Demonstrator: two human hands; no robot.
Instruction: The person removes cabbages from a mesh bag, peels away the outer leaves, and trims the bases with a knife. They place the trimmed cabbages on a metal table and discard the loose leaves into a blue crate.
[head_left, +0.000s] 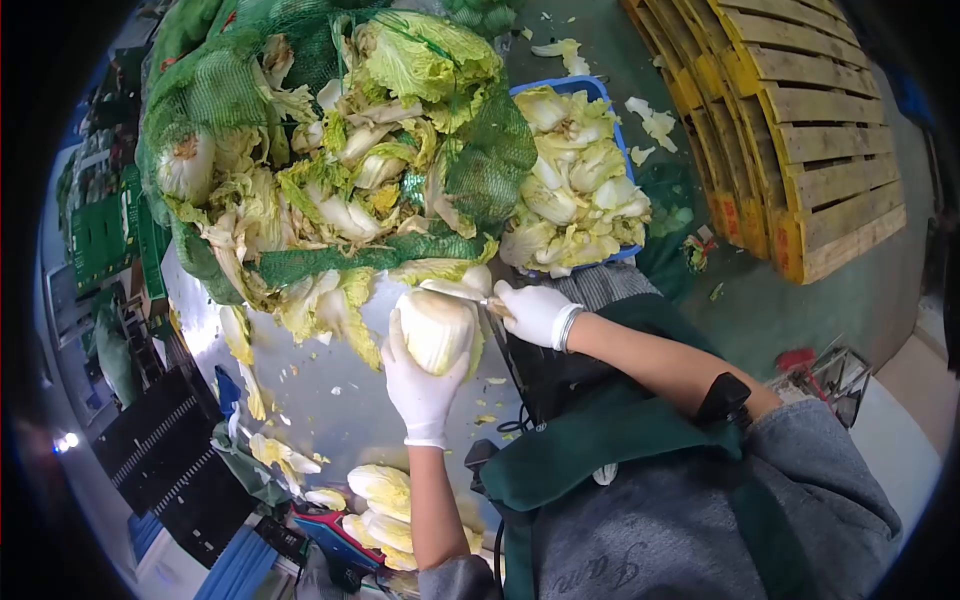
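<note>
My left hand (pixel 420 385), in a white glove, is wrapped round the lower side of a napa cabbage (pixel 437 330) above the metal table. My right hand (pixel 537 313), gloved as well, grips the handle of a knife (pixel 455 290). The knife's blade lies against the top end of the cabbage. Just beyond my hands, loose cabbage leaves (pixel 335 305) hang over the near edge of a green mesh sack (pixel 490 165). Whole cabbages and wilted leaves fill the opened sack.
A blue crate (pixel 606 95) full of cabbage leaves stands right of the sack. Trimmed cabbages (pixel 380 490) lie at the table's near end. Stacked wooden pallets (pixel 825 130) stand at the right. Leaf scraps litter the metal table (pixel 320 385) and floor.
</note>
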